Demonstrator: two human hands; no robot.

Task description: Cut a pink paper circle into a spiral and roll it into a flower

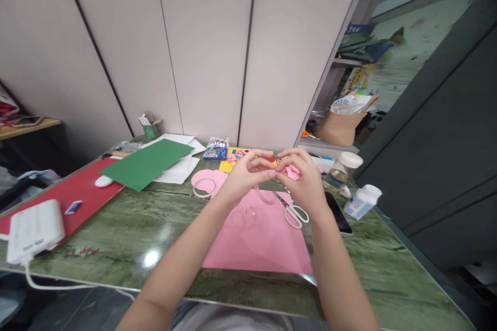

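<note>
My left hand (252,173) and my right hand (301,176) meet above the pink sheet (264,248), fingertips pinched close together. What lies between them is too small to make out. A thin, curved pink strip (264,196) shows just below the fingers; whether they hold it I cannot tell. Scissors with white handles (297,215) lie on the sheet's right side, beneath my right hand. Crumpled pink paper (291,171) is partly hidden behind the right fingers. To the left, a roll of tape (204,187) rests by rounded pink paper pieces (209,175).
A green sheet (149,163) lies over white paper and a red sheet (91,191) at left, near a white power bank (37,230). Colourful small pieces (236,155) and a blue box (216,150) sit behind. Right: a phone (337,212), a jar (341,170), a white bottle (363,201).
</note>
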